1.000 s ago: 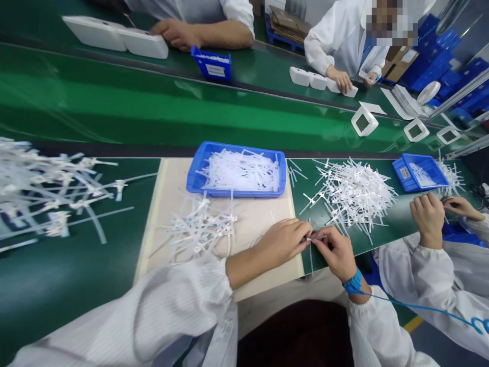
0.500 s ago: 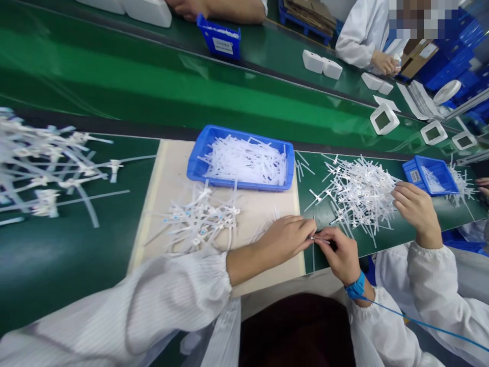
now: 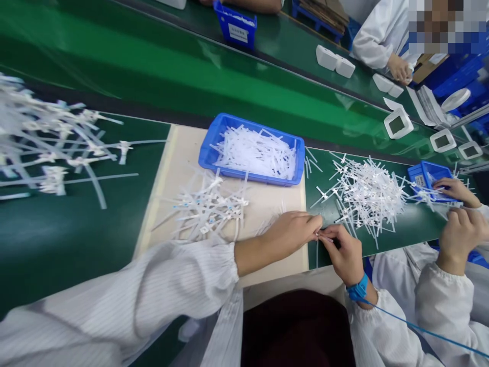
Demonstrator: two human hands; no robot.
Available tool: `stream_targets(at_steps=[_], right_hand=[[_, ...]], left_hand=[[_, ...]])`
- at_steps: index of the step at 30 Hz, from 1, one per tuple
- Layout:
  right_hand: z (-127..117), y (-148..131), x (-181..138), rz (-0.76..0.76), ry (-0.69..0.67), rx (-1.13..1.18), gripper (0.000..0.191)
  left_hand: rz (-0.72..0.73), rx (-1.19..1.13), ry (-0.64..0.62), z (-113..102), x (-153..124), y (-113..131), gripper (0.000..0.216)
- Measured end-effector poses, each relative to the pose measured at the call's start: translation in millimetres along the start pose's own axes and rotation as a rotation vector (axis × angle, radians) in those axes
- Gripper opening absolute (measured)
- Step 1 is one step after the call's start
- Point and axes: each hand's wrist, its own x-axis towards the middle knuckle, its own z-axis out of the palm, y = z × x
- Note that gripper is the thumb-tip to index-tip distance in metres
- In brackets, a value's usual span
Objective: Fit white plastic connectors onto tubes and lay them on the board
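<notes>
My left hand (image 3: 292, 229) and my right hand (image 3: 346, 252) meet fingertip to fingertip over the right edge of the beige board. Both are closed in a pinch on a thin plastic tube (image 3: 317, 254), whose translucent end hangs down below the fingers. The part between the fingertips is mostly hidden. A blue band with a cord circles my right wrist. Left of my left hand, a small heap of white tube pieces with connectors (image 3: 210, 209) lies on the beige board (image 3: 160, 186). Behind it stands a blue tray (image 3: 252, 178) full of short white tubes.
A large heap of tubes with connectors (image 3: 369, 196) lies to the right, another (image 3: 49, 142) at far left. A co-worker's hands (image 3: 460, 229) are close by on the right, near a small blue bin (image 3: 420, 181). A raised green strip (image 3: 160, 76) runs behind the bench.
The view has shifted slightly. My hands stay pinched together on the tube. The co-worker's hand on the right has left the large heap, and another hand is now at the small blue bin.
</notes>
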Motion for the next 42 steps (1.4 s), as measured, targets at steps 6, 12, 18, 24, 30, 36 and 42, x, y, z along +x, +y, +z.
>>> stream_targets(at_steps=[6,12,18,24,30,36,42], right_hand=[[-4,-5,4,0.003,-0.049,-0.059,0.003],[-10,-2,7,0.026,-0.086,0.035,0.009],[-19,2,9,-0.01,-0.12,0.004,0.019],[-21,1,14,-0.104,-0.126,-0.064,0.013],[-17,1,18,-0.18,-0.145,-0.08,0.015],[-18,-5,21,-0.24,-0.188,-0.113,0.021],[-16,-10,24,-0.206,-0.231,-0.137,0.021]], left_hand=[[-0.053,0.027,-0.046,-3,3,3,0.028],[-0.045,0.032,-0.027,-3,2,3,0.026],[-0.003,-0.039,0.029,-2,-1,2,0.023],[0.001,-0.017,0.022,-2,-1,2,0.025],[-0.01,-0.007,0.011,-4,0,3,0.027],[-0.011,-0.012,-0.011,-5,0,3,0.027],[-0.019,-0.035,0.002,-3,-1,0,0.028]])
